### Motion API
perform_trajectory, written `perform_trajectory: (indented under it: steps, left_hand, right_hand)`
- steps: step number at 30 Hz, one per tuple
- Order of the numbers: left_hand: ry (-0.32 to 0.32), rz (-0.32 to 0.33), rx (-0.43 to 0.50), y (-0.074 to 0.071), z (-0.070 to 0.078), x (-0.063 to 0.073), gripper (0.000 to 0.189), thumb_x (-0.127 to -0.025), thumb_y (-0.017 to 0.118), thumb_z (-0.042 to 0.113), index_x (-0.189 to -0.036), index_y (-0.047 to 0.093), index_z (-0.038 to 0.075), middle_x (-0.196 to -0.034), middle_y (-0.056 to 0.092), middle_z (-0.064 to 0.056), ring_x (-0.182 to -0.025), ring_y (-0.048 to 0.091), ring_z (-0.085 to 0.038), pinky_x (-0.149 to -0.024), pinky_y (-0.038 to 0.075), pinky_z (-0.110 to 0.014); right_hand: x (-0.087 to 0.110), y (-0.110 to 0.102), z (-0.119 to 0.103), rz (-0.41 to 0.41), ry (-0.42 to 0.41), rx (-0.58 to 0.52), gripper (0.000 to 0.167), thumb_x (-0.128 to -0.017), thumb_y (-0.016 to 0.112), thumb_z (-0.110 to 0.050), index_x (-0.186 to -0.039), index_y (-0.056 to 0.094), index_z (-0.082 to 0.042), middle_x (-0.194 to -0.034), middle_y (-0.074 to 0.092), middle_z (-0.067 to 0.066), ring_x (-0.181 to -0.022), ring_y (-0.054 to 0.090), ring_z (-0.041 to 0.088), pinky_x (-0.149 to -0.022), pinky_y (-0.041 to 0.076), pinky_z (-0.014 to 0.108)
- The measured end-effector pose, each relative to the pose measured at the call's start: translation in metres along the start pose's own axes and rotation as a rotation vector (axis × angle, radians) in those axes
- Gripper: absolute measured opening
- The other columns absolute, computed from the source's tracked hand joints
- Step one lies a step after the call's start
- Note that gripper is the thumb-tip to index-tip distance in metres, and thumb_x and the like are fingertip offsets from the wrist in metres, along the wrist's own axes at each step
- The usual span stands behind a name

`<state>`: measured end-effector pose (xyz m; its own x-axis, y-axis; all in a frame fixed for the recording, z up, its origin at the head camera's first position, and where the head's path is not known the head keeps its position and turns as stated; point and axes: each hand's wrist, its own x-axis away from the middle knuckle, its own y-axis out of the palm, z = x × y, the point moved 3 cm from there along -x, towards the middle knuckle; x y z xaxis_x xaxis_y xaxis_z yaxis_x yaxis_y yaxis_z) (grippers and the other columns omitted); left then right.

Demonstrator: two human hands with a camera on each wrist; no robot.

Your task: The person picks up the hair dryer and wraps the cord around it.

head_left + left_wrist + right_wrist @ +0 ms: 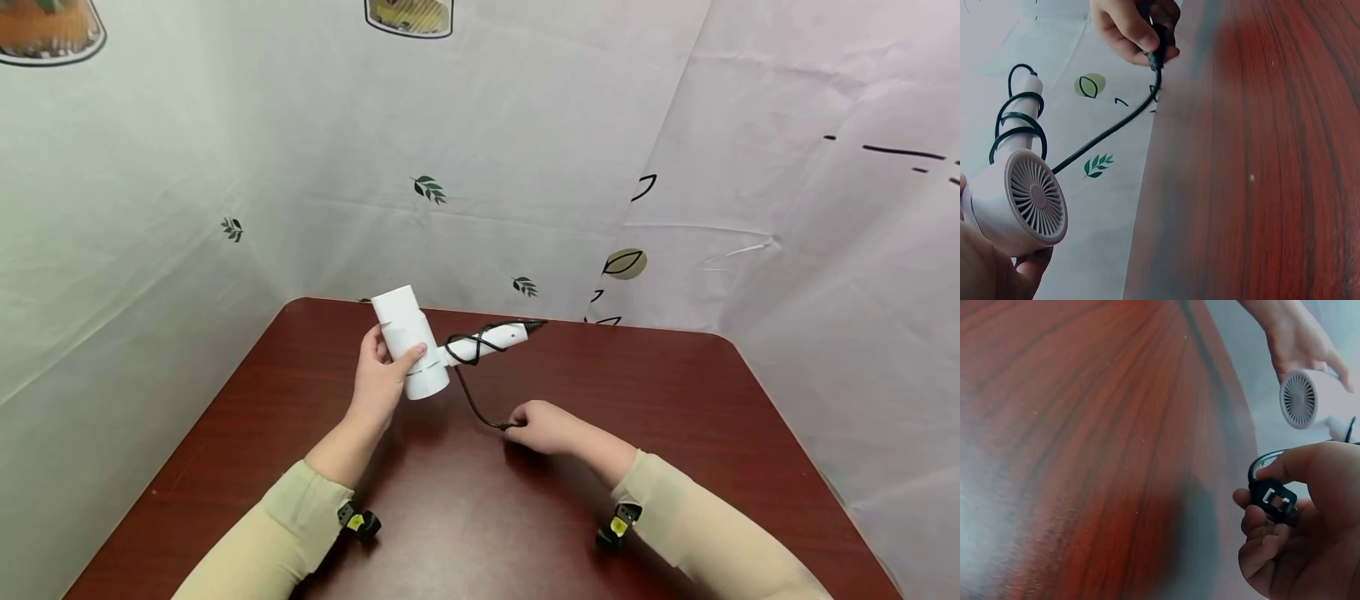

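A white hair dryer point(408, 342) is tilted above the table, its round vented rear point(1037, 195) showing in the left wrist view. My left hand point(381, 379) grips its barrel, thumb across the near side. Black cord point(480, 340) is wound several times round the handle point(501, 337), which points right. From the windings a loose length of cord point(1107, 133) runs to my right hand point(543, 427). There my fingers pinch the black plug point(1274, 499) at the cord's end, with its metal prongs showing in the right wrist view.
A dark red wood-grain table point(480, 517) lies beneath both hands. Pale sheeting point(480, 150) printed with leaves hangs behind it and along the sides. Each sleeve bears a small black wrist camera, one on the left point(360, 522) and one on the right point(619, 527).
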<state>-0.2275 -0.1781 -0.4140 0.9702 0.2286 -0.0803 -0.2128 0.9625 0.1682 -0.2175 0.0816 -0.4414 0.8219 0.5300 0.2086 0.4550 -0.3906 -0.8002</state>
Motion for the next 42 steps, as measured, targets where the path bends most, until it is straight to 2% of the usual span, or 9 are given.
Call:
perform_trajectory:
  steps: [7,14,20,23,26,35,42]
  left_hand:
    - [0.030,0.056,-0.010,-0.006,-0.001,-0.003,0.079,-0.088,0.076,0.012,-0.150,0.027,0.011,-0.135,0.053,-0.013,-0.115,0.056,-0.025,-0.093,0.049,-0.039]
    - [0.028,0.074,-0.007,-0.010,-0.003,-0.005,0.079,-0.088,0.077,0.013,-0.149,0.027,0.012,-0.136,0.053,-0.010,-0.117,0.055,-0.023,-0.095,0.048,-0.040]
    - [0.017,0.081,-0.020,-0.013,-0.005,-0.005,0.082,-0.087,0.077,0.015,-0.150,0.025,0.012,-0.139,0.051,-0.010,-0.119,0.054,-0.025,-0.097,0.047,-0.042]
    - [0.020,0.086,-0.030,-0.014,-0.005,-0.006,0.083,-0.087,0.078,0.016,-0.151,0.025,0.012,-0.140,0.050,-0.011,-0.120,0.054,-0.025,-0.097,0.047,-0.042]
    - [0.023,0.093,-0.041,-0.015,-0.006,-0.006,0.083,-0.087,0.078,0.016,-0.150,0.025,0.011,-0.140,0.050,-0.011,-0.120,0.054,-0.025,-0.097,0.047,-0.043]
    - [0.035,0.110,-0.055,-0.013,-0.007,-0.006,0.083,-0.086,0.079,0.016,-0.149,0.026,0.010,-0.141,0.050,-0.010,-0.121,0.053,-0.023,-0.098,0.046,-0.042]
    - [0.035,0.127,-0.048,-0.007,-0.006,-0.005,0.083,-0.086,0.079,0.018,-0.150,0.026,0.011,-0.140,0.051,-0.010,-0.120,0.054,-0.022,-0.097,0.047,-0.041]
  right_hand:
    - [0.008,0.000,0.000,0.059,-0.021,-0.063,0.012,-0.094,0.061,-0.019,-0.087,0.068,-0.012,-0.072,0.057,-0.005,-0.065,0.050,0.011,-0.061,0.042,0.029]
    - [0.014,-0.001,0.005,0.101,-0.048,-0.126,0.015,-0.097,0.059,-0.019,-0.097,0.070,-0.009,-0.079,0.059,-0.005,-0.066,0.051,0.011,-0.062,0.044,0.030]
    - [0.022,-0.004,0.010,0.107,-0.026,-0.282,0.019,-0.099,0.059,-0.021,-0.102,0.068,-0.004,-0.072,0.059,0.007,-0.060,0.051,0.014,-0.056,0.044,0.031]
    - [0.026,-0.006,0.011,0.112,-0.030,-0.344,0.021,-0.099,0.060,-0.020,-0.105,0.067,-0.001,-0.078,0.064,0.012,-0.061,0.055,0.015,-0.057,0.047,0.031]
    - [0.031,-0.009,0.011,0.122,-0.047,-0.382,0.021,-0.099,0.061,-0.017,-0.106,0.066,0.002,-0.081,0.066,0.013,-0.061,0.055,0.016,-0.055,0.048,0.030]
    - [0.053,-0.019,-0.001,0.152,-0.063,-0.416,0.020,-0.099,0.062,-0.018,-0.107,0.066,0.000,-0.083,0.066,0.017,-0.060,0.054,0.016,-0.053,0.046,0.028]
    - [0.068,-0.019,-0.014,0.186,-0.071,-0.419,0.016,-0.098,0.064,-0.020,-0.105,0.067,-0.006,-0.080,0.065,0.010,-0.061,0.055,0.019,-0.052,0.046,0.027]
